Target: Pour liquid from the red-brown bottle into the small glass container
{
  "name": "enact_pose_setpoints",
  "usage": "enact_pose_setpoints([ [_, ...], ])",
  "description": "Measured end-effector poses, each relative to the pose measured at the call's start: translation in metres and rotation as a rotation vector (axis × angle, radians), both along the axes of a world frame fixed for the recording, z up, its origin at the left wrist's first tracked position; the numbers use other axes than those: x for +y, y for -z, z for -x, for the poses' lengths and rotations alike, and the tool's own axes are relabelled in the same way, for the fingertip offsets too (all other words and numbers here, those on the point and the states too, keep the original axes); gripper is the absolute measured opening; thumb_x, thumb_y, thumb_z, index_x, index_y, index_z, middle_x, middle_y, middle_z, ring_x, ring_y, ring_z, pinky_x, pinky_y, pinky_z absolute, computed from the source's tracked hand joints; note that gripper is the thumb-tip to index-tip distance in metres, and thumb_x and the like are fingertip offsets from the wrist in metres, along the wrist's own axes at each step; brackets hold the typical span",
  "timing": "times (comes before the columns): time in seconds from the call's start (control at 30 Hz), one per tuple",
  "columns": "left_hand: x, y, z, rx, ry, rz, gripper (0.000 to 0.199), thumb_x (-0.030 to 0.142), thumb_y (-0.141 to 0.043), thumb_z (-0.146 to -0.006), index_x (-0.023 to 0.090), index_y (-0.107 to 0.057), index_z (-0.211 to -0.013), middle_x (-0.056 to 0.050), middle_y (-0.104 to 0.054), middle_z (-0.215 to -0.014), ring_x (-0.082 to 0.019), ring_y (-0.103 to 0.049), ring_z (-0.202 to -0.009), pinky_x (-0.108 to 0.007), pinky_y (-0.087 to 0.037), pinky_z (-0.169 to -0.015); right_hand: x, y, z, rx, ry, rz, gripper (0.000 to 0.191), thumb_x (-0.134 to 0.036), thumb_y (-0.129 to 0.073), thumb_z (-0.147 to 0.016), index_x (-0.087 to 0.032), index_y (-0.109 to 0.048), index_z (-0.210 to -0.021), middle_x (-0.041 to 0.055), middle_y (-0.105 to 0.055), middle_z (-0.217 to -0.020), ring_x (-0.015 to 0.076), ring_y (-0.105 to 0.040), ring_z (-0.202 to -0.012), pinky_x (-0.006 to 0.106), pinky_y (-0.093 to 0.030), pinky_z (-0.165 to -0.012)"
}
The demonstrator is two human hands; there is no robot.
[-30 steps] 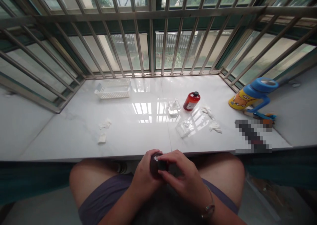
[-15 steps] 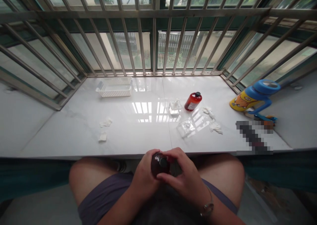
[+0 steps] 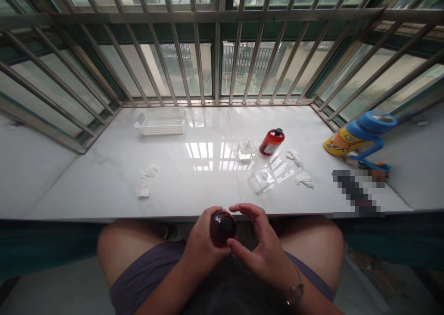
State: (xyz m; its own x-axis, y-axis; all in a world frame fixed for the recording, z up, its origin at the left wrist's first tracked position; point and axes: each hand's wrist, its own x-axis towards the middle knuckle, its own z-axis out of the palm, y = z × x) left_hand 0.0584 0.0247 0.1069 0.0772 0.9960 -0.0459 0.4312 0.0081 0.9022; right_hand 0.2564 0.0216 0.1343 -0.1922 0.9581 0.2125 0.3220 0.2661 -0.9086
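A dark red bottle with a black cap (image 3: 223, 229) is held over my lap, just in front of the counter edge. My left hand (image 3: 201, 236) wraps round its left side. Beside it, my right hand (image 3: 258, 236) is open, with thumb and fingers curved apart; the thumb tip is close to the bottle's lower right, and I cannot tell if it touches. On the counter stands a second red bottle (image 3: 272, 142) with a white label and black cap. Near it are a clear glass container (image 3: 246, 151) and another clear glass container (image 3: 261, 179).
A white perforated basket (image 3: 161, 122) sits at the back left of the white counter (image 3: 187, 192). Crumpled tissues (image 3: 304, 180) lie at right, more tissue pieces (image 3: 144, 191) at left. A blue and yellow flask (image 3: 357, 134) stands at right by a pixelated dark object (image 3: 359, 192). Metal bars close the far side.
The fingers of my right hand have come away from the bottle's cap area and spread wider, moving slightly right. My left hand keeps its hold on the bottle.
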Motion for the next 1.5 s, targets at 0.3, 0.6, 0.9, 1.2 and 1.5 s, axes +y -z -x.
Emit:
enact_pose_setpoints([
  [0.3,0.0,0.003,0.0,-0.006,0.023,0.008,0.073,0.029,-0.092,-0.07,0.03,-0.056,-0.133,-0.006,-0.075,-0.129,-0.03,-0.076,-0.113,-0.046,-0.062,-0.1,0.001,-0.003,0.002,-0.043,0.025,-0.048,0.059,-0.028,-0.079,-0.088,-0.031,-0.049,-0.14,0.0086,-0.067,-0.128,0.0268,-0.07,-0.118,0.043,-0.061,-0.104],
  [0.6,-0.002,0.002,-0.003,0.051,0.056,-0.034,0.069,0.022,-0.085,-0.068,0.027,-0.058,-0.132,-0.008,-0.074,-0.129,-0.031,-0.075,-0.114,-0.047,-0.062,-0.099,0.005,0.004,0.004,0.01,0.013,-0.009,0.058,-0.022,-0.081,-0.09,-0.034,-0.05,-0.137,0.0005,-0.075,-0.114,0.0206,-0.075,-0.107,0.039,-0.06,-0.103],
  [0.9,0.002,0.003,-0.005,0.067,0.077,-0.065,0.063,0.027,-0.084,-0.076,0.026,-0.059,-0.134,-0.009,-0.074,-0.129,-0.031,-0.075,-0.113,-0.046,-0.062,-0.099,0.005,0.002,0.003,0.007,-0.107,-0.057,0.064,-0.017,-0.073,-0.094,-0.034,-0.044,-0.147,0.0074,-0.067,-0.14,0.0251,-0.064,-0.134,0.045,-0.052,-0.117],
  [1.2,-0.001,0.002,-0.005,-0.011,0.111,0.013,0.065,0.024,-0.083,-0.074,0.025,-0.058,-0.135,-0.01,-0.075,-0.129,-0.031,-0.076,-0.114,-0.046,-0.062,-0.1,0.006,0.001,0.002,0.053,-0.096,-0.004,0.064,-0.016,-0.077,-0.091,-0.036,-0.046,-0.144,0.0039,-0.07,-0.13,0.0227,-0.069,-0.122,0.041,-0.056,-0.109],
  [1.5,0.0,0.0,-0.005,0.034,0.088,0.002,0.065,0.023,-0.081,-0.07,0.025,-0.06,-0.131,-0.009,-0.077,-0.126,-0.031,-0.078,-0.11,-0.046,-0.064,-0.097,0.008,0.011,0.003,0.113,-0.004,0.099,0.059,-0.016,-0.09,-0.08,-0.033,-0.057,-0.126,-0.0007,-0.075,-0.114,0.0207,-0.077,-0.103,0.037,-0.06,-0.097],
])
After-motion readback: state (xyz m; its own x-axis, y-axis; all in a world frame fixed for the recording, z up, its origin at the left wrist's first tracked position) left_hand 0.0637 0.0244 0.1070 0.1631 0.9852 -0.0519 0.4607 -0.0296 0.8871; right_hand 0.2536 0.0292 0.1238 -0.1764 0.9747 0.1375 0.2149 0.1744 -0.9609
